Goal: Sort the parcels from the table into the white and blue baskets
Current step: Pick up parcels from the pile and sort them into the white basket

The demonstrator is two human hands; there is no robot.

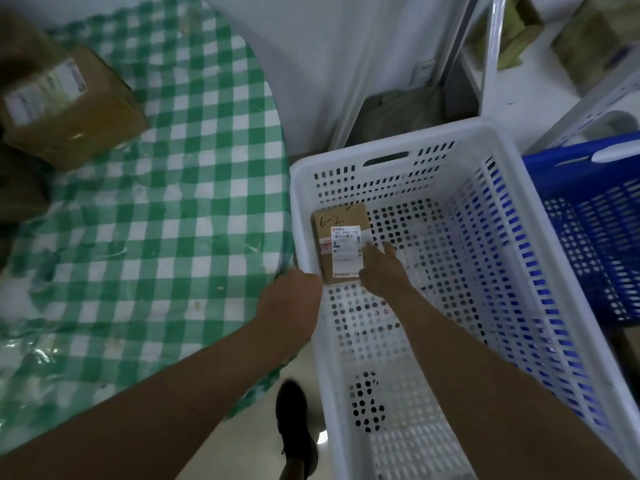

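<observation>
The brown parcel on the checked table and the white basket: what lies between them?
In the head view, only bare green-checked tablecloth lies between the brown parcel and the white basket; the left hand sits nearer, at the basket's rim.

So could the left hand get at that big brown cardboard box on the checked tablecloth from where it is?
Probably yes: the left hand is at the table edge, and only bare cloth lies between it and the cardboard box.
</observation>
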